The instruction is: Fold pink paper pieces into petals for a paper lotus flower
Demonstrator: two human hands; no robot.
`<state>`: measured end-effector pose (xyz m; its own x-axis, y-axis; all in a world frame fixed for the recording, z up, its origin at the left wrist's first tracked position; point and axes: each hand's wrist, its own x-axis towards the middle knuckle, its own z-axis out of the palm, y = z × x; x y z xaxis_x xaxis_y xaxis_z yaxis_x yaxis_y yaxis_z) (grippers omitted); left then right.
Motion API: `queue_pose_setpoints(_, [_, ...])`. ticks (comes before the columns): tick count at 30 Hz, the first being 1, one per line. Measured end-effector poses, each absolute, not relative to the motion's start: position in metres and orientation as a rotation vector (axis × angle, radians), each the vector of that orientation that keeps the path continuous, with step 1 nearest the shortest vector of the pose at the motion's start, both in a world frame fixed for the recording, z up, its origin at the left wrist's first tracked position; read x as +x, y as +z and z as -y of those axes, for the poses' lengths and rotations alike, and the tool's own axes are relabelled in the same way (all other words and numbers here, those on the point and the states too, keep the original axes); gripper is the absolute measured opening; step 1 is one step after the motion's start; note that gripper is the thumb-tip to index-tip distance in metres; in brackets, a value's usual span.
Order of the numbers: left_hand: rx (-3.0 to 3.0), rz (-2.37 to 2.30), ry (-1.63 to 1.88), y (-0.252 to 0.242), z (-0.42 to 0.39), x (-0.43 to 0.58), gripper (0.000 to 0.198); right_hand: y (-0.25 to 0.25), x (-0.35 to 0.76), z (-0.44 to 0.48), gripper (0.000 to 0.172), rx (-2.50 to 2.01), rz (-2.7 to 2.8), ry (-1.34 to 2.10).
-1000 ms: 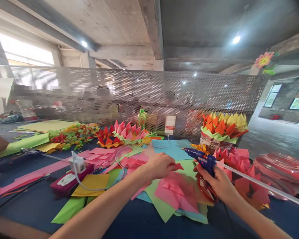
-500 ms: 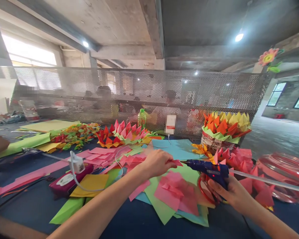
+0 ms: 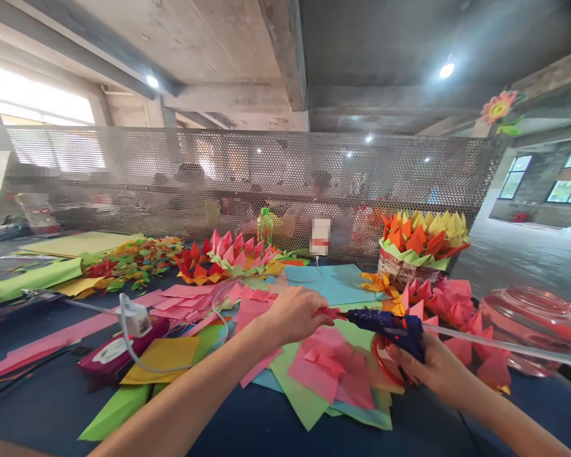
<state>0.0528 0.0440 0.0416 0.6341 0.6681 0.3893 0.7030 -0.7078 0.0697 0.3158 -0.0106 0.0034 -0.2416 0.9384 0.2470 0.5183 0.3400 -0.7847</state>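
My left hand point(image 3: 301, 311) pinches a small pink paper piece point(image 3: 332, 313) over the middle of the table. Its fingers are closed on it. My right hand point(image 3: 421, 363) is wrapped round a dark blue glue gun point(image 3: 390, 324) with a small red light, and a clear glue stick point(image 3: 499, 344) runs out of its back. The nozzle points left and meets or nearly meets the pink piece. Red-handled scissors point(image 3: 385, 363) lie partly hidden by my right hand. Below the hands, pink squares point(image 3: 316, 368) rest on green sheets point(image 3: 299, 398).
Folded paper flowers point(image 3: 240, 249) and a green bottle point(image 3: 265, 226) stand at the back. A purple power strip point(image 3: 105, 360) with a white plug lies left. To the right are a basket of folded points point(image 3: 409, 270) and a clear red-tinted jar point(image 3: 533, 324). A mesh screen point(image 3: 247, 158) stands behind.
The whole view has shifted slightly, so most things appear a little further left. Both hands keep their holds, the nozzle still beside the pink piece.
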Motion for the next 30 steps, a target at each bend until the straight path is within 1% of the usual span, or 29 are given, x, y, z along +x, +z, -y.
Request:
queue_pose_setpoints(12, [-2.687, 1.069, -0.694, 0.04, -0.043, 0.054, 0.033, -0.003, 0.318, 0.008, 0.026, -1.265, 1.978, 0.672])
queue_pose_setpoints(16, [-2.662, 1.02, -0.738, 0.04, -0.043, 0.056, 0.032, 0.003, 0.316, 0.012, 0.026, -1.287, 2.003, 0.538])
queue_pose_setpoints(21, [-2.628, 0.951, -0.791, 0.037, -0.043, 0.058, 0.027, -0.001, 0.317, 0.014, 0.035, -1.409, 2.059, 0.288])
queue_pose_setpoints(24, [-2.597, 0.928, -0.818, 0.037, -0.043, 0.059, 0.025, -0.002, 0.316, 0.014, 0.04, -1.403, 2.038, 0.137])
queue_pose_setpoints(30, [-2.552, 0.899, -0.785, 0.038, -0.042, 0.058, 0.023, 0.014, 0.308, 0.021, 0.034, -1.343, 2.152, 0.114])
